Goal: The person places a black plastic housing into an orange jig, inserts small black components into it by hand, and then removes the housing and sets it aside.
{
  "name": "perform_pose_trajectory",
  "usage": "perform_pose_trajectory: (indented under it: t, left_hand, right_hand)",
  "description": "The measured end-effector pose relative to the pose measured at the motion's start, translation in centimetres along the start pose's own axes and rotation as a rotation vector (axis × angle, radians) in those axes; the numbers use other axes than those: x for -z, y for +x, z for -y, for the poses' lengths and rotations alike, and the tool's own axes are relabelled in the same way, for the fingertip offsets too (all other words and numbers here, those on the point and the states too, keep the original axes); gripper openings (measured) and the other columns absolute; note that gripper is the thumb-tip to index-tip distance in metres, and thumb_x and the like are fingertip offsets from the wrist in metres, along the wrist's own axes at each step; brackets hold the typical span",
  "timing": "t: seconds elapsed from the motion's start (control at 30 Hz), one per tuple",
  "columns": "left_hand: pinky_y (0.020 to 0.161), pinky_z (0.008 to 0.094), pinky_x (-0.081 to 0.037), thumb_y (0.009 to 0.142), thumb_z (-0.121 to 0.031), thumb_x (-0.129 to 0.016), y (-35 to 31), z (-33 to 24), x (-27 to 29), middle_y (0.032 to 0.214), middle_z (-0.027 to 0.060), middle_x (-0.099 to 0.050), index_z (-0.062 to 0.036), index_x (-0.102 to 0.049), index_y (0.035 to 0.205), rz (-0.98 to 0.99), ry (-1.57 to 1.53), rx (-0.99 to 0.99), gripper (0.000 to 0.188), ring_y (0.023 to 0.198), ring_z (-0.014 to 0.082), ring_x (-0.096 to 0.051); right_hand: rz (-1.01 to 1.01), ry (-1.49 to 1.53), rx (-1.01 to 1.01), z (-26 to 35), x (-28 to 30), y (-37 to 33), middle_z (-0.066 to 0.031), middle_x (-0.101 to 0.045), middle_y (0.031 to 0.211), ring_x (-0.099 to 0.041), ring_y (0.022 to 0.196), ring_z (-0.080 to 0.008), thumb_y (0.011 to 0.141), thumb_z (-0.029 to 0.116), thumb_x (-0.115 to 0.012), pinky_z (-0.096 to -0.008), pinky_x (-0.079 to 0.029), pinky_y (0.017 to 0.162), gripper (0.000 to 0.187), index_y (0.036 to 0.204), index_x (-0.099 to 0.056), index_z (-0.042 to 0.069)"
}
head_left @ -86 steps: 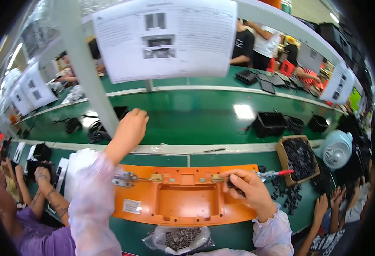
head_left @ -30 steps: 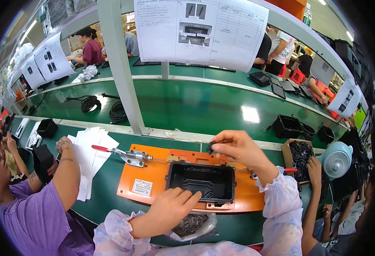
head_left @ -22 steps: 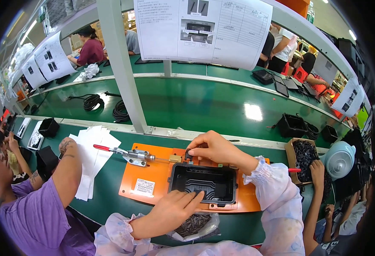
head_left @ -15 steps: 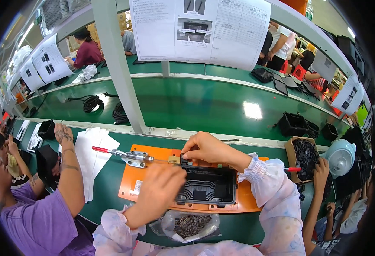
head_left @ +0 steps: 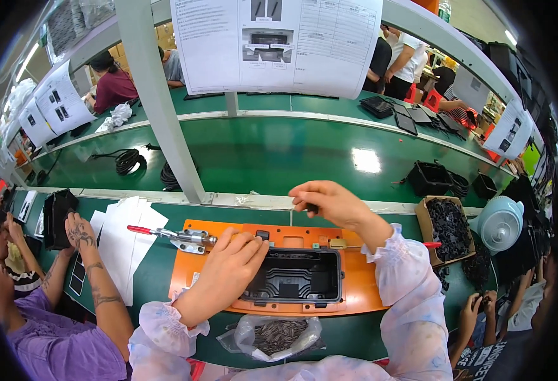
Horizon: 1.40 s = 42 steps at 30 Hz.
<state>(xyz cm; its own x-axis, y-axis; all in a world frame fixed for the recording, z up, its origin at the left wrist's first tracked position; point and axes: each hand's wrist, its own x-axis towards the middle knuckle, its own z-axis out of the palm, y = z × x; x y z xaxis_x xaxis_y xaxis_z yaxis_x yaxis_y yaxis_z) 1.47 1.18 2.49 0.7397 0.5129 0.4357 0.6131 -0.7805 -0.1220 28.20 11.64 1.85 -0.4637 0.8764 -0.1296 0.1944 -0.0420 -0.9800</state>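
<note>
A black rectangular plastic housing (head_left: 295,298), its open side up, sits in an orange fixture plate (head_left: 367,282) in front of me. My left hand (head_left: 234,260) lies over the housing's left end, fingers stretched out beside a metal toggle clamp (head_left: 193,239) with a red handle. Above the plate's far edge, my right hand (head_left: 333,204) pinches a small black part (head_left: 312,207), partly hidden by the fingers. Another small black piece (head_left: 263,235) stands at the housing's far left corner. On the right, a brass-coloured block (head_left: 338,243) lies by the housing's far corner.
A clear plastic bag (head_left: 279,336) of small metal pins lies nearest me. At right are a cardboard box (head_left: 426,228) of black parts and a light-blue fan (head_left: 499,225). White papers (head_left: 130,244) lie at left, near a co-worker's tattooed arm (head_left: 98,273). A metal post (head_left: 158,101) rises behind.
My right hand has lifted away from the fixture's far left, up and to the right. My left hand has settled on the housing's left end. The view has shifted slightly.
</note>
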Motion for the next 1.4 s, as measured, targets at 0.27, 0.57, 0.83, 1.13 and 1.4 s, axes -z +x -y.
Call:
perform_pose_trajectory:
  t: [0.27, 0.57, 0.83, 1.13, 1.4]
  left_hand:
    - [0.105, 0.0494, -0.039, 0.077, -0.001, -0.064, -0.7, 0.0, -0.6, 0.113, 0.0081, -0.066, 0.0008, -0.067, 0.118, -0.007, -0.082, 0.063, 0.041, 0.110, 0.0248, -0.060]
    - [0.110, 0.0533, -0.037, 0.077, -0.001, -0.065, 0.2, -1.2, -0.8, 0.108, 0.0107, -0.066, 0.0040, -0.068, 0.114, -0.011, -0.027, 0.115, 0.037, 0.108, 0.0260, -0.060]
    - [0.110, 0.0538, -0.038, 0.074, 0.000, -0.068, -0.1, -1.2, -1.2, 0.110, 0.0134, -0.067, 0.0066, -0.069, 0.113, -0.063, -0.112, 0.136, 0.040, 0.108, 0.0273, -0.060]
    - [0.108, 0.0555, -0.038, 0.072, 0.003, -0.068, -0.3, -2.0, -0.6, 0.112, 0.0107, -0.065, 0.0019, -0.068, 0.113, -0.084, -0.106, 0.168, 0.042, 0.108, 0.0280, -0.060]
    - [0.106, 0.0544, -0.039, 0.074, -0.006, -0.070, 0.1, -5.1, 0.3, 0.111, 0.0073, -0.066, -0.0025, -0.070, 0.112, 0.008, -0.340, -0.084, 0.039, 0.106, 0.0240, -0.061]
  right_hand:
    - [0.014, 0.274, 0.050, -0.8, 3.2, -5.9, -0.0179, -0.064, 0.124, -0.064, 0.114, -0.0224, 0.093, -0.006, -0.060, -0.0330, -0.052, 0.101, 0.039, 0.132, -0.053, -0.007]
    - [0.025, -0.007, 0.079, -1.1, 4.6, -7.1, -0.0103, -0.073, 0.110, -0.068, 0.095, -0.0132, 0.090, 0.003, -0.074, -0.0278, -0.055, 0.088, 0.026, 0.115, -0.070, -0.001]
    - [-0.224, -0.308, 0.125, -0.4, 3.4, -8.6, -0.0049, -0.070, 0.099, -0.066, 0.085, -0.0123, 0.094, 0.007, -0.068, -0.0280, -0.054, 0.078, 0.016, 0.108, -0.071, 0.000]
    - [-0.005, 0.027, 0.049, -1.0, 3.4, -7.6, -0.0083, -0.067, 0.112, -0.065, 0.093, -0.0145, 0.098, 0.012, -0.067, -0.0269, -0.054, 0.083, 0.025, 0.117, -0.063, -0.004]
    - [0.229, -0.449, 0.301, 0.4, 2.2, -6.3, -0.0113, -0.069, 0.106, -0.064, 0.090, -0.0185, 0.090, 0.005, -0.072, -0.0306, -0.054, 0.084, 0.024, 0.114, -0.069, 0.001]
